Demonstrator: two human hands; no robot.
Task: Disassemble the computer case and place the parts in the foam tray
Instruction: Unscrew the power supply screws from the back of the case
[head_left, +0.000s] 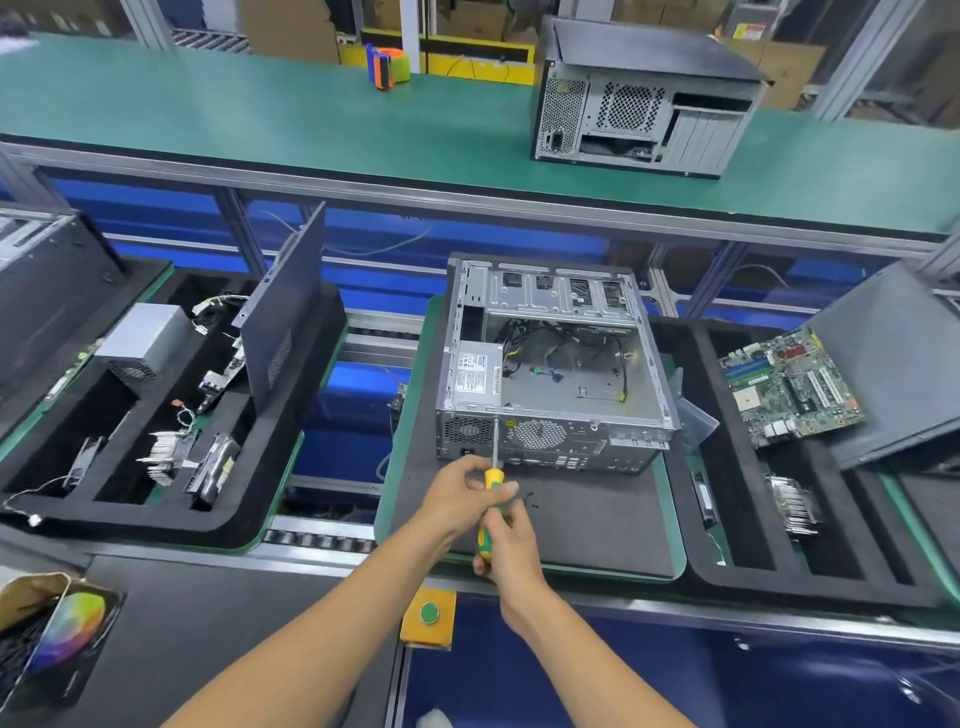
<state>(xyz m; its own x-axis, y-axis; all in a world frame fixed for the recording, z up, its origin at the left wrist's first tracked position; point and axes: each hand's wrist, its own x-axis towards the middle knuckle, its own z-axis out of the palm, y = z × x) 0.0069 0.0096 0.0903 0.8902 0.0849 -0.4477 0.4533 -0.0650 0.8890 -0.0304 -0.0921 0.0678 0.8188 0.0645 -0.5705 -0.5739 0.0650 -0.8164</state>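
I see open computer case (556, 364) lying on dark mat on desk (260, 130), side panel off, rear face toward me. Screwdriver (491, 488) with yellow-green handle, shaft tip set against rear edge of case near power supply (475, 371). My left hand (457, 493) pinches upper handle with fingers (506, 487) curled round it; right hand (506, 540) grips lower handle. Case sits just beyond both hands. Foam tray (779, 582) on right holds motherboard (792, 384); second foam tray (291, 415) on left holds parts.
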